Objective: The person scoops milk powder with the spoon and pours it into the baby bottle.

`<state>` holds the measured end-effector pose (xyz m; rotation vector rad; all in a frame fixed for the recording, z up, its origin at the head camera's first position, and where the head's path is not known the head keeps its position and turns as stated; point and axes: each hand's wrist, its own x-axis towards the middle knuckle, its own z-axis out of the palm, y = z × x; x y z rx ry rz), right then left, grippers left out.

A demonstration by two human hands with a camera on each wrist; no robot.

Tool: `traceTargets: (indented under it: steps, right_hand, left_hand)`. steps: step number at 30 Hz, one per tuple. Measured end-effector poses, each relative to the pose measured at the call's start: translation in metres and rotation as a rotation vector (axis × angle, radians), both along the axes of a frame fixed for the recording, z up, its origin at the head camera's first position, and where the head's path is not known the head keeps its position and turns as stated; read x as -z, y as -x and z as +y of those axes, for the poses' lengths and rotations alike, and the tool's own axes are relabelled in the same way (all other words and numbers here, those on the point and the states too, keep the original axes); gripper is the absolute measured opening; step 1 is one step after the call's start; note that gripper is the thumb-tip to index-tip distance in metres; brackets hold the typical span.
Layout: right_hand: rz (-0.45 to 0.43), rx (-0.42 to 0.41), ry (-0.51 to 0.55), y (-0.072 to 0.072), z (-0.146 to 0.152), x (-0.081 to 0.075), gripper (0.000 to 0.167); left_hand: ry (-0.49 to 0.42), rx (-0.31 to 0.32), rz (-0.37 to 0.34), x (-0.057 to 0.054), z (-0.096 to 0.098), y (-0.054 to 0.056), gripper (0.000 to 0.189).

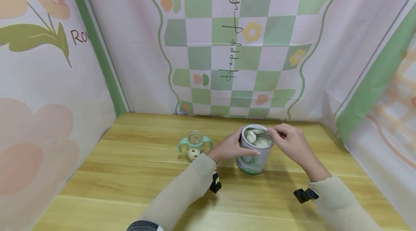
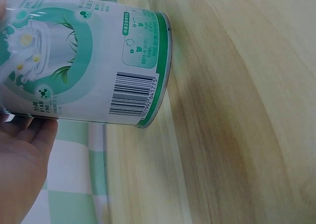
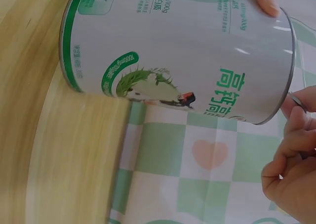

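A white and green milk powder can (image 1: 253,160) stands on the table with its top open and pale powder inside. My left hand (image 1: 232,146) grips its side, thumb across the front; in the left wrist view, fingers (image 2: 42,135) curl against the can. At the right rim, my right hand (image 1: 289,142) pinches the handle end of a scoop. The scoop (image 1: 251,137) shows in the can's mouth with white powder in its bowl. In the right wrist view, only a thin edge of the handle (image 3: 297,101) shows between the fingertips.
Left of the can stands a clear baby bottle (image 1: 195,149) with mint-green handles, lid off, close to my left forearm. The wooden table (image 1: 130,173) meets a checked green-and-white curtain (image 1: 224,57) at the back. Printed cloth also hangs on both sides.
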<state>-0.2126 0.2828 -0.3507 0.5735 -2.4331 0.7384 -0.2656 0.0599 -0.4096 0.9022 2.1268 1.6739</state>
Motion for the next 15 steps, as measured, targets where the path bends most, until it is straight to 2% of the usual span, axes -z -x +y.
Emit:
traceTargets:
  steps: [8,15]
  right_hand:
    - [-0.027,0.011,0.037,-0.0004,0.0019,0.0018,0.024]
    - [-0.132,0.031,0.117,-0.0012,0.0072,0.0034,0.026]
  left_hand:
    - [-0.01,0.008,0.002,0.0009,0.0005,0.0018,0.082]
    - [-0.008,0.002,0.001,0.0015,0.0006,0.0014,0.083]
